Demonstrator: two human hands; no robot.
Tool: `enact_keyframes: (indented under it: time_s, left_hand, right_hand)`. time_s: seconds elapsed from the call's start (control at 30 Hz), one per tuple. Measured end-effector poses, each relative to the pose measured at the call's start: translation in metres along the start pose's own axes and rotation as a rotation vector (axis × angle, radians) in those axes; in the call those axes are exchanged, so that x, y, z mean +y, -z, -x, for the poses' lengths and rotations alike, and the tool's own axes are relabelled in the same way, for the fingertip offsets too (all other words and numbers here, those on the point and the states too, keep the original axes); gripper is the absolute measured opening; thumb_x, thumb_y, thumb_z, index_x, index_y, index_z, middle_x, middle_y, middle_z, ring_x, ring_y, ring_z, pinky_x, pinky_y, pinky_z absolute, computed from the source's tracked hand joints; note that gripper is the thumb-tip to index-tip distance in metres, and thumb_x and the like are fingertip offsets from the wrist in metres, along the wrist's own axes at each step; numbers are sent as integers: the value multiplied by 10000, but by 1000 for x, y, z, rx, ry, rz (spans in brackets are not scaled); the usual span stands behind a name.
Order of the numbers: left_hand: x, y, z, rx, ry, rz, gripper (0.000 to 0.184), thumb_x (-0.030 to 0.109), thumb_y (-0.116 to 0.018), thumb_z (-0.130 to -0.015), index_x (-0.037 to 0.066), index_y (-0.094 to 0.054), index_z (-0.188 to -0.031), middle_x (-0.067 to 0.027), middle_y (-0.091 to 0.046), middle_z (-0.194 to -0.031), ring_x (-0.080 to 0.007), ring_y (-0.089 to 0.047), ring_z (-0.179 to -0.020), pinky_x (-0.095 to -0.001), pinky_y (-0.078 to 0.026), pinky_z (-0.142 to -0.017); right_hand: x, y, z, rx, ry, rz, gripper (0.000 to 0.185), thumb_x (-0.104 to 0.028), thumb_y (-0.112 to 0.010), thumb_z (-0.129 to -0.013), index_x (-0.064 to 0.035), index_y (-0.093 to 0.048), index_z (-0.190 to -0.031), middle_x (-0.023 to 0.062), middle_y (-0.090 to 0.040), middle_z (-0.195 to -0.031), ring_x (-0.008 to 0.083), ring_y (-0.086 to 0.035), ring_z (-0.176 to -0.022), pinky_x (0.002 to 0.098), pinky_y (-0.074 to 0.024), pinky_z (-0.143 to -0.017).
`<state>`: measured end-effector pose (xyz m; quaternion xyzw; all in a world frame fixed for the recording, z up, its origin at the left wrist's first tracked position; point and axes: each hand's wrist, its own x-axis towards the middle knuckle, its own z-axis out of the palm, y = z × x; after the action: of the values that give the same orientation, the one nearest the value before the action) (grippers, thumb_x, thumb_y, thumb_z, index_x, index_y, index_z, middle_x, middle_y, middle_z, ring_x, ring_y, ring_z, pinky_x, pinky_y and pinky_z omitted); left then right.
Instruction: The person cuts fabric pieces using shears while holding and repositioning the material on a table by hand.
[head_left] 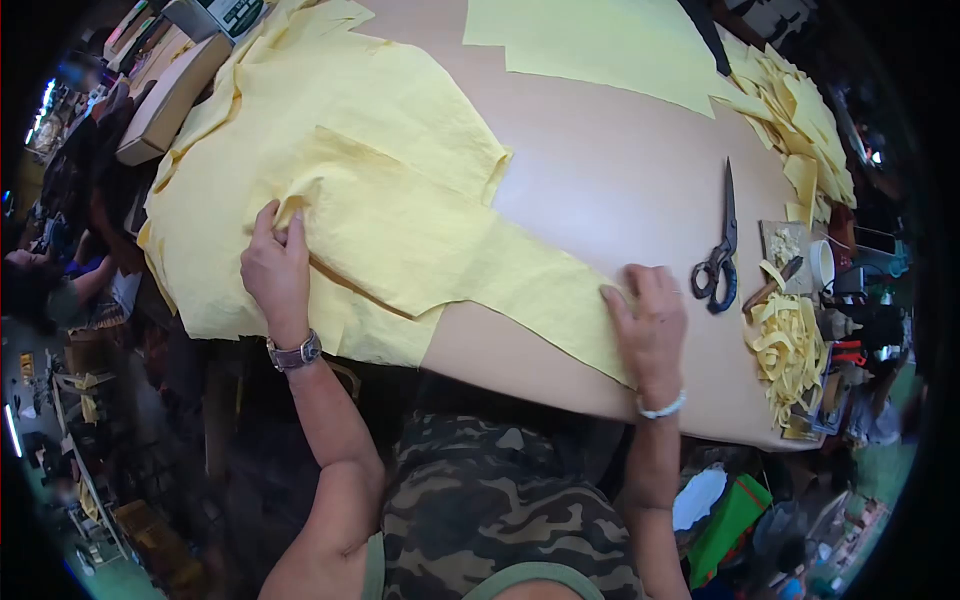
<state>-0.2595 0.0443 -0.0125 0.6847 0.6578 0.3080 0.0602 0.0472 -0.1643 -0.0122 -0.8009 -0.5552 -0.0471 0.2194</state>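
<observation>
A large piece of yellow fabric (380, 230) lies in folded layers over the left and middle of the table, narrowing into a strip toward the right. My left hand (277, 270) has thumb and fingers closed around a raised fold of it near the middle of the pile. At the narrow right end, my right hand (652, 325) rests against the cloth's edge, its thumb apart from its bent fingers. The undersides of both hands are hidden. Black-handled scissors (722, 245) lie to the right of my right hand, blades pointing away from me.
Another flat yellow sheet (600, 50) lies at the table's far side. Yellow offcuts (800, 120) are piled at the far right, with narrow scraps (787, 350) nearer me. A white cup (822, 264) stands beside them. A cardboard box (172, 100) sits at the left edge.
</observation>
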Motion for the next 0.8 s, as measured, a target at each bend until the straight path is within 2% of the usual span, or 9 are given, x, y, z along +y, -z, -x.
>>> enact_keyframes:
  time_s: [0.2, 0.27, 0.37, 0.43, 0.47, 0.5, 0.53, 0.63, 0.8]
  left_hand:
    - [-6, -2, -3, 240, -67, 345, 137, 126, -597, -819, 14, -635, -888, -16, -563, -594, -72, -477, -519, -228, -382, -488]
    - [-6, 19, -18, 374, 181, 548, 172, 150, -575, -849, -7, -634, -886, 26, -564, -669, -46, -480, -575, -189, -384, -516]
    - [20, 89, -56, 628, -24, 181, 267, 220, -559, -859, -35, -606, -924, -79, -646, -858, -129, -590, -729, -270, -468, -665]
    - [50, 110, -86, 562, -151, 610, 256, 204, -540, -863, -24, -612, -956, -108, -642, -928, -158, -601, -756, -274, -470, -689]
    - [74, 118, -100, 627, -346, 410, 261, 199, -528, -865, -22, -609, -977, -104, -643, -932, -167, -607, -780, -279, -469, -709]
    - [92, 114, -117, 512, -259, 508, 269, 216, -534, -856, 4, -612, -1003, -117, -643, -949, -178, -615, -816, -277, -467, -722]
    - [99, 103, -149, 568, -297, 164, 270, 231, -551, -836, 36, -616, -1011, -133, -642, -938, -208, -620, -804, -294, -466, -723]
    - [150, -1, -205, 502, -618, 215, 230, 255, -505, -842, 58, -605, -909, -164, -622, -809, -303, -610, -736, -387, -473, -650]
    - [230, -134, -168, -106, -538, 15, 446, 409, -449, -857, 134, -435, -1208, -199, -600, -949, -356, -581, -888, -433, -448, -791]
  right_hand:
    - [-17, -12, 4, -9, -83, -258, 93, -73, -584, -756, -37, -515, -807, 109, -534, -730, 298, -511, -664, 391, -412, -599]
    - [-27, -11, 2, -67, -112, -454, 83, -62, -572, -770, -29, -507, -808, 116, -531, -698, 293, -519, -641, 373, -418, -590]
    - [-58, -2, -8, -235, -136, -804, 72, -40, -549, -804, -3, -488, -804, 126, -533, -675, 267, -534, -590, 323, -427, -563]
    - [-69, -4, -10, -171, -76, -916, 71, -36, -539, -820, 0, -489, -854, 129, -539, -669, 249, -534, -573, 309, -429, -550]
    - [-72, -4, -10, -136, -48, -971, 76, -34, -534, -828, 2, -490, -879, 131, -542, -667, 240, -534, -565, 302, -430, -543]
    - [-73, -4, -10, -66, -109, -947, 100, -31, -531, -831, 3, -483, -911, 135, -546, -673, 241, -542, -572, 304, -435, -545]
    - [-74, -3, -9, 4, -170, -926, 126, -28, -528, -833, 4, -477, -944, 139, -551, -680, 242, -551, -579, 306, -439, -546]
    - [-61, -10, 0, 148, -259, -823, 211, -30, -521, -838, -4, -451, -1035, 165, -569, -744, 271, -586, -622, 332, -460, -557]
    - [-17, -7, 22, 155, -348, -492, 193, -25, -531, -810, -4, -478, -994, 169, -560, -830, 311, -583, -663, 357, -465, -568]
